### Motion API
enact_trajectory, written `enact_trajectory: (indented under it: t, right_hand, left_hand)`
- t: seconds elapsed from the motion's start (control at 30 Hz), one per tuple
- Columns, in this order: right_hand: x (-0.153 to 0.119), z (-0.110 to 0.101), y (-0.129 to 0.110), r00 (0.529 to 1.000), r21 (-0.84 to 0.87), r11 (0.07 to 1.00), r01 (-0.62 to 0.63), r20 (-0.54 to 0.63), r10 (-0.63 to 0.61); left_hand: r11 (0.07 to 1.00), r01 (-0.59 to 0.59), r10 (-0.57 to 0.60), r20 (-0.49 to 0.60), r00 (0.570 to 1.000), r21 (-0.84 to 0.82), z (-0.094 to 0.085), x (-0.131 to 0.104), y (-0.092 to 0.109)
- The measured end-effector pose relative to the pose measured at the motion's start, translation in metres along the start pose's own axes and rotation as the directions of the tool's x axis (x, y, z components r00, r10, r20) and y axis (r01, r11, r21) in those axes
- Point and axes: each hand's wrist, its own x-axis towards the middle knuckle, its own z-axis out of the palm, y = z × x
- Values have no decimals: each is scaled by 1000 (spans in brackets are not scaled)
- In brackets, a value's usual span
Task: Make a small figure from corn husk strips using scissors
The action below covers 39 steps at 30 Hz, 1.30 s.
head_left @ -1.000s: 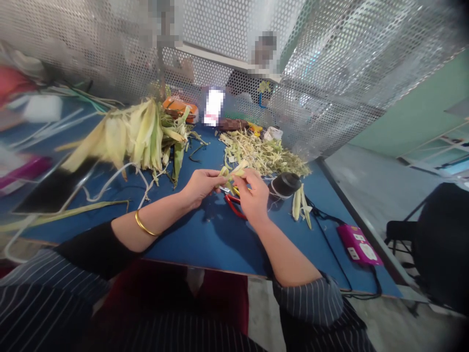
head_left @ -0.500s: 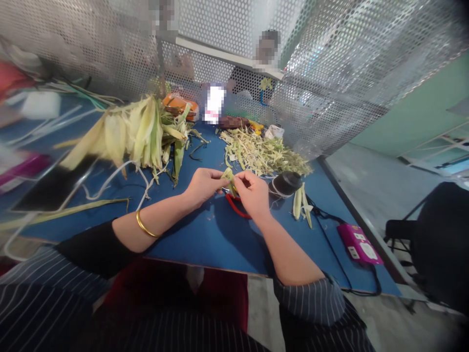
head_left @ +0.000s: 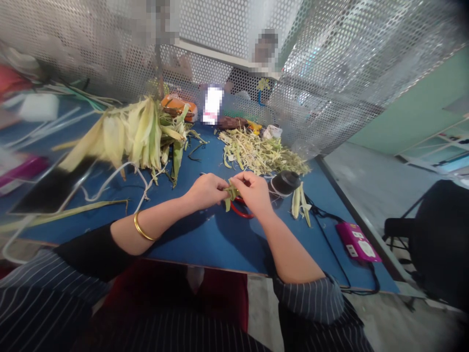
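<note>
Over the middle of the blue table, my left hand (head_left: 208,191) and my right hand (head_left: 253,191) meet, both closed. Between their fingertips they pinch a small green piece of corn husk (head_left: 229,194), one end of which hangs down. Partly hidden under my right hand, red-handled scissors (head_left: 242,211) lie on the table. Just right of that hand lies a dark spool of thread (head_left: 285,183). Beyond my hands spreads a heap of shredded husk (head_left: 256,150). A few pale husk strips (head_left: 297,203) rest beside the spool.
A large pile of corn husks (head_left: 135,129) fills the left back. Left of my arm lie a dark tablet-like panel (head_left: 51,188) and a white cable (head_left: 110,182). A lit phone (head_left: 213,105) stands by the perforated screen (head_left: 227,63). A magenta packet (head_left: 357,242) sits at right.
The husk piece has turned and now hangs lower between my fingers. My left hand has shifted slightly down, its fingers more curled. More of the red scissors handle shows.
</note>
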Motion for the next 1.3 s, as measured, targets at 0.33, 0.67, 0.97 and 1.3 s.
enact_trajectory:
  t: [0.33, 0.67, 0.97, 1.3]
  right_hand:
    - [1, -2, -4, 994, 61, 997, 51, -97, -45]
    - [4, 1, 3, 987, 22, 999, 47, -156, -43]
    - [1, 7, -2, 958, -103, 974, 202, -187, -218]
    - [10, 2, 9, 961, 513, 817, -264, 62, 271]
  left_hand:
    - [996, -27, 50, 271, 961, -91, 0, -2, 5]
    - [866, 267, -105, 368, 924, -423, -3, -3, 17]
    - [863, 308, -165, 352, 921, -401, 14, -6, 14]
    - [718, 332, -306, 151, 940, -611, -5, 4, 6]
